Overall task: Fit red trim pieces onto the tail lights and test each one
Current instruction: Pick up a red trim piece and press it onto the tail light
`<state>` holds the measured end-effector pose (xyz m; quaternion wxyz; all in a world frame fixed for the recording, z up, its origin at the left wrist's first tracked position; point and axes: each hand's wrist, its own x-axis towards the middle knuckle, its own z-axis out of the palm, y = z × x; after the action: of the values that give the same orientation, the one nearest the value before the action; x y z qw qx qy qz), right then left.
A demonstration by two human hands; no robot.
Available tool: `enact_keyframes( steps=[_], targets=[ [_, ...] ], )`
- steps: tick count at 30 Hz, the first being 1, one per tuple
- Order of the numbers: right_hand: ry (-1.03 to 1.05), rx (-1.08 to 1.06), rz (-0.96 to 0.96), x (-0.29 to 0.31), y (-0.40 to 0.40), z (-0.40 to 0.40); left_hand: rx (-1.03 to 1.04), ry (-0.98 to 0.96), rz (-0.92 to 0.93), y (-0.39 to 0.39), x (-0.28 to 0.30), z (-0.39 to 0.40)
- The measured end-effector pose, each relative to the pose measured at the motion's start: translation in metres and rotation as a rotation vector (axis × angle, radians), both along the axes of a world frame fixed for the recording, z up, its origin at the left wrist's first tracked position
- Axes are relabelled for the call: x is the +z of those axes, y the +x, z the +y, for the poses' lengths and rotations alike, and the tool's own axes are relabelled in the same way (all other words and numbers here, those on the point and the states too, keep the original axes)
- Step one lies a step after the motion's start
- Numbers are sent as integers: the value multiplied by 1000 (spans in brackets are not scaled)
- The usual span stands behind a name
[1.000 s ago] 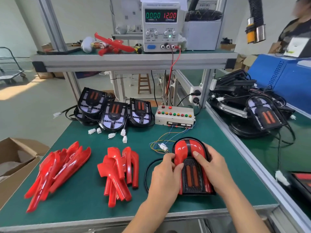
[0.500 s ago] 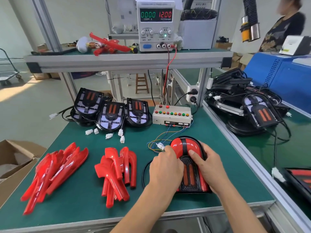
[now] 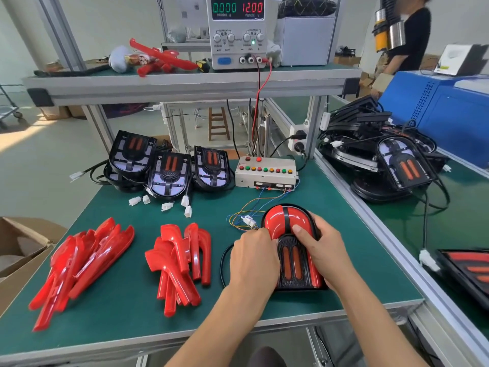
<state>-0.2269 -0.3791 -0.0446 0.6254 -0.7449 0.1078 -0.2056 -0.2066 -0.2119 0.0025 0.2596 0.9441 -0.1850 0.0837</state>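
Observation:
A black tail light [image 3: 292, 263] with red trim on both sides lies on the green mat near the front right. My left hand [image 3: 254, 260] grips its left edge, fingers curled over the red trim. My right hand [image 3: 321, 251] grips the right side, thumb pressing on the red top. Two heaps of loose red trim pieces lie to the left, one heap [image 3: 182, 263] in the middle and one heap [image 3: 82, 263] further left. Three untrimmed tail lights [image 3: 169, 168] stand at the back. A white connector [image 3: 248, 221] on coloured wires lies just beyond my left hand.
A button test box [image 3: 266, 173] sits behind the tail light, wired to a power supply [image 3: 236, 30] on the shelf reading 12.00. More tail lights [image 3: 397, 165] are piled on the right bench. A cardboard box [image 3: 18, 250] stands at left. A person [image 3: 407, 35] stands at back right.
Both hands have shifted slightly on the tail light; the left hand now covers more of its left edge. The view has tilted down a little.

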Motion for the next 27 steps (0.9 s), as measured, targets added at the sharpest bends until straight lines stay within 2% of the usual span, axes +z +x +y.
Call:
enact_keyframes(
  steps=[14,16,19,21,23,25,27],
  targets=[
    [-3,9,10,1,0,1,31,118,-52,2,-7,6],
    [8,8,10,2,0,1,35,17,-38,3,-11,9],
    [11,29,10,3,-2,0,48,-274,64,5,-20,15],
    [18,44,4,3,-3,0,42,-423,189,8,-27,18],
    [49,58,-19,2,-3,0,6,-483,333,13,-32,20],
    [84,66,-45,1,-3,0,-85,-544,511,16,-35,21],
    [83,73,-53,0,-4,1,-167,-694,670,14,-37,19]
  ],
)
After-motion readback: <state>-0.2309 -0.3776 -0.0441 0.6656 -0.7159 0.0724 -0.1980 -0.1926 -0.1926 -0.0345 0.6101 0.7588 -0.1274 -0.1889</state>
